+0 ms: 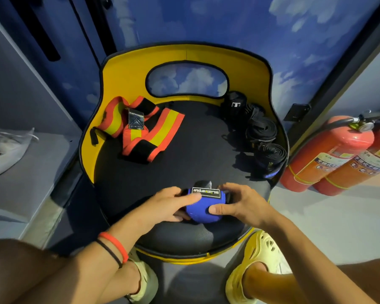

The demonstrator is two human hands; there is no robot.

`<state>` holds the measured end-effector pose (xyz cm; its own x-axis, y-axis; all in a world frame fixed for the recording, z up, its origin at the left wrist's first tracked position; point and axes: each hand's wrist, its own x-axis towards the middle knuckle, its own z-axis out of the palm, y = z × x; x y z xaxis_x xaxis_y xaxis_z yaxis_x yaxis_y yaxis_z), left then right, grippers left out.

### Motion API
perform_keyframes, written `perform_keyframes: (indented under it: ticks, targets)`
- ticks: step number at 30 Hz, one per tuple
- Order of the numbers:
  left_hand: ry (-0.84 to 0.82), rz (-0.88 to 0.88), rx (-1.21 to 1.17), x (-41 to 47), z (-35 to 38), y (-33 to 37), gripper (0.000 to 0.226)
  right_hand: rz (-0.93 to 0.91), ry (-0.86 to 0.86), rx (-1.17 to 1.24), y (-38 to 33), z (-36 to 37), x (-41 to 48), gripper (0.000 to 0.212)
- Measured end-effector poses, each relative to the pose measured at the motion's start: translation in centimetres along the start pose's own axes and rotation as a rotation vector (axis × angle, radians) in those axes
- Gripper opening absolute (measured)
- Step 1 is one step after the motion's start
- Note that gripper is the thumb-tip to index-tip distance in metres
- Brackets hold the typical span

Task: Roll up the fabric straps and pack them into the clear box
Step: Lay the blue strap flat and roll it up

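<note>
Plastic bag (4, 148), crumpled, far left on a grey ledge; contents unreadable, partly cut off by the frame edge.

Orange-and-yellow straps (140, 130), unrolled, lying loose and overlapping on the left rear of the chair seat (195, 150); judged to be awaiting rolling.

Left hand (171, 205): fingers curled round the left end of the blue strap roll (203, 207), thumb on top beside the label, apparently steadying the coil. The roll is held between both hands just above the seat's front edge, tightly wound. A dark tab at its top rear is probably the fastening end, but it is hard to make out.

Right hand (239, 205): thumb pressed against the roll's near face, fingers wrapped behind, likely to stop the winding springing loose.

Black rolled straps (261, 132): coils lined along the seat's right rim, seemingly finished and set aside; count uncertain, dark on dark.

Fire extinguishers (329, 159): two, on the floor, far right.

Clear box: not in view.
</note>
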<state>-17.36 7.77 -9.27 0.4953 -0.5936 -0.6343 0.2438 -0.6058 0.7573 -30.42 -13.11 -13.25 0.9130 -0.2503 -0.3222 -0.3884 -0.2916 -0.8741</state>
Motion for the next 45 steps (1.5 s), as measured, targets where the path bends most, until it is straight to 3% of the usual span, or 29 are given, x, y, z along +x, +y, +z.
perform_keyframes:
  ticks: [3, 9, 13, 16, 19, 21, 23, 27, 30, 34, 37, 40, 43, 45]
  targets:
    - [-0.023, -0.038, 0.094, -0.4, -0.6, 0.8, 0.039, 0.116, -0.102, 0.233, -1.0, 0.7, -0.4, 0.056]
    - [0.067, -0.086, 0.126, 0.0, 1.1, 1.1, 0.045, 0.249, 0.096, -0.022, -1.6, 1.4, 0.1, 0.076]
    - [0.273, -0.051, 0.455, 1.0, 2.0, 0.6, 0.055, -0.074, 0.421, -0.228, -0.5, 3.2, 0.0, 0.037]
    - [0.428, 0.016, 0.625, 1.6, 2.3, 0.9, 0.061, -0.398, 0.436, -0.519, -1.1, 2.9, -0.4, 0.026]
    - [0.475, 0.029, 0.582, 2.7, 2.1, 1.1, 0.066, -0.373, 0.261, -0.754, -2.3, 2.4, -1.3, 0.061]
    - [0.404, 0.015, 0.444, 3.6, 1.9, 1.0, 0.066, -0.305, 0.211, -0.891, -2.7, 2.8, -1.7, 0.09]
    - [0.301, 0.011, 0.264, 3.9, 1.9, 1.0, 0.063, -0.296, 0.249, -0.953, -2.4, 3.5, -1.5, 0.095]
    - [0.125, -0.046, -0.006, 2.6, 1.1, 1.4, 0.046, -0.218, 0.289, -0.754, -1.9, 3.7, -0.7, 0.091]
    - [0.053, 0.119, 0.122, 2.1, 0.1, 0.3, 0.064, -0.124, 0.278, -0.347, -1.9, 3.2, -0.8, 0.082]
    - [0.206, 0.437, 0.15, 2.0, 0.2, -0.2, 0.077, -0.159, 0.215, 0.038, -1.3, 3.5, -0.7, 0.077]
    - [0.325, 0.623, 0.331, 2.0, 1.4, -0.4, 0.083, -0.239, 0.314, -0.255, 0.1, 3.4, 0.2, 0.086]
    - [0.297, 0.634, 0.386, 2.4, 2.1, -1.1, 0.084, -0.163, 0.373, -0.47, 1.1, 3.2, 0.2, 0.09]
    - [0.294, 0.63, 0.436, 2.6, 2.0, -1.0, 0.085, -0.179, 0.349, -0.379, 0.8, 2.9, -0.4, 0.107]
    - [0.289, 0.621, 0.428, 2.5, 2.0, -0.9, 0.084, -0.242, 0.306, -0.274, -0.5, 2.6, -0.9, 0.105]
